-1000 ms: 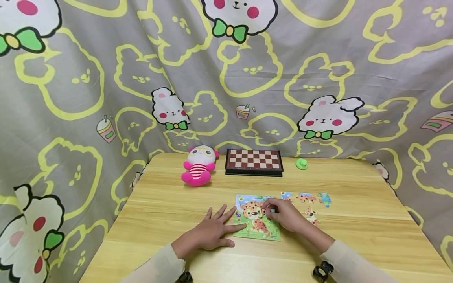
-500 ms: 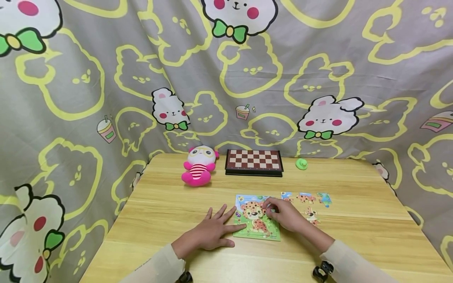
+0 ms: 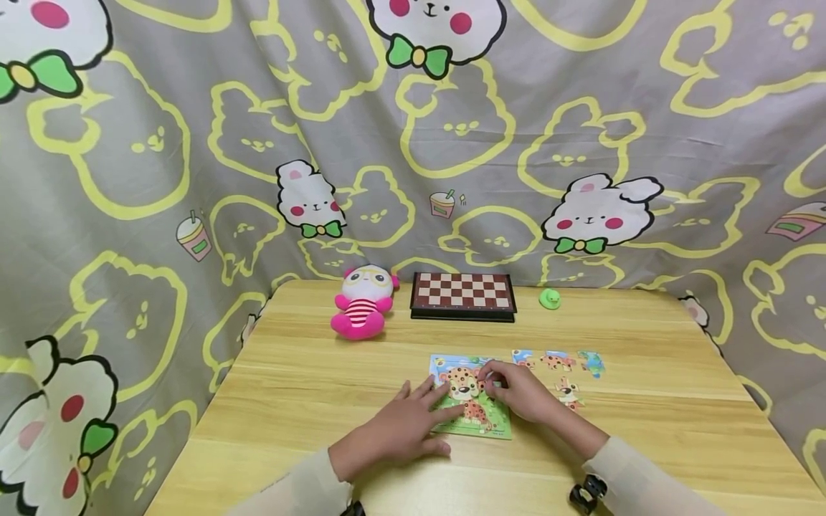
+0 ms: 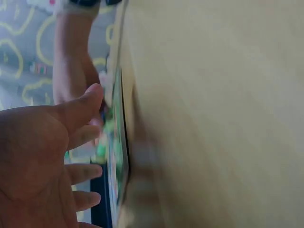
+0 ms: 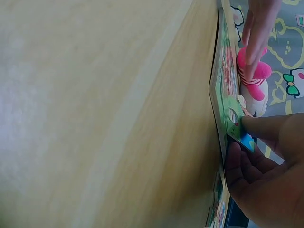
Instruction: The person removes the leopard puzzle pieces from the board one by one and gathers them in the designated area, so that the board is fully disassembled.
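A leopard jigsaw puzzle (image 3: 474, 412) in a flat board lies on the table. My right hand (image 3: 523, 393) is over its right side. In the right wrist view, thumb and fingers pinch a green and blue puzzle piece (image 5: 236, 127), which is tilted above the board; the head view mostly hides it. My left hand (image 3: 408, 424) reaches over the board's left part with fingers spread and straight. The left wrist view is blurred, and I cannot tell whether its fingertips touch the puzzle. Several loose pieces, among them a blue one (image 3: 591, 363) and a leopard-face one (image 3: 568, 393), lie to the right.
Along the back of the wooden table (image 3: 290, 401) are a pink panda plush (image 3: 361, 304), a checkered game box (image 3: 463, 295) and a small green toy duck (image 3: 550, 299). A patterned curtain (image 3: 387, 143) hangs right behind and beside the table.
My left hand has shifted to the right, farther over the puzzle board. The right hand stays at the same spot, and the piece it pinches has turned out of sight in the head view.
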`<state>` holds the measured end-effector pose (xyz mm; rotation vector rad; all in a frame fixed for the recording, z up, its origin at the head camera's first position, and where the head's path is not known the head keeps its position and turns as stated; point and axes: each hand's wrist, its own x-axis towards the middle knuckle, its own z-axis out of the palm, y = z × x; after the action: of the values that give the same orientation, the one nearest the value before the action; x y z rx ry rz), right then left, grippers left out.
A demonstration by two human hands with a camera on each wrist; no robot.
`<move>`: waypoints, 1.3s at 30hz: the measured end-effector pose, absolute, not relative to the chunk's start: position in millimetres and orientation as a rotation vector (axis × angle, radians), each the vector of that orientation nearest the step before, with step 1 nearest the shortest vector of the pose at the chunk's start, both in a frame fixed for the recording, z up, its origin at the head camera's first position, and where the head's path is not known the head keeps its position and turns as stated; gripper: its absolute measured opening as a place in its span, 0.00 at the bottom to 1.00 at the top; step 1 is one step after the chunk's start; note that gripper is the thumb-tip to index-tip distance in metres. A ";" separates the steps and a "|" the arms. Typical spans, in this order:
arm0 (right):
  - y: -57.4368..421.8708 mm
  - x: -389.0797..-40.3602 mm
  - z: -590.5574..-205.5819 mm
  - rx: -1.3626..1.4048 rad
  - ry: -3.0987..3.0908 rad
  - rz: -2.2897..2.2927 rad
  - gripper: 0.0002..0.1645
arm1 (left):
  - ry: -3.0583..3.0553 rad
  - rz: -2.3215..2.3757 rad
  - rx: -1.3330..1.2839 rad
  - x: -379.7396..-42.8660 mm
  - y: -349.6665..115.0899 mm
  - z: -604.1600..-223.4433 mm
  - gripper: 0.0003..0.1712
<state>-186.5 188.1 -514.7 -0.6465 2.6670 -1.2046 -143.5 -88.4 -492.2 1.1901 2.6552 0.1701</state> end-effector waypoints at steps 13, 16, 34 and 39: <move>188.9 -187.7 -515.1 -0.629 2.681 -1.183 0.08 | 2.510 -0.068 1.427 -123.4 -60.1 -495.7 0.46; 188.4 -187.3 -514.8 -0.631 2.678 -1.187 0.08 | 2.506 -0.079 1.413 -123.5 -59.8 -496.2 0.47; 189.6 -187.0 -511.6 -0.596 2.625 -1.263 0.08 | 2.504 -0.117 1.415 -124.2 -59.1 -501.6 0.48; 191.6 -187.9 -510.8 -0.563 2.609 -1.256 0.09 | 2.503 -0.120 1.415 -124.2 -59.7 -502.3 0.48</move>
<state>-187.9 191.6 -510.8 -0.5632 2.6094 -1.2562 -124.2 -59.7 -502.3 1.4151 2.5026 -0.1198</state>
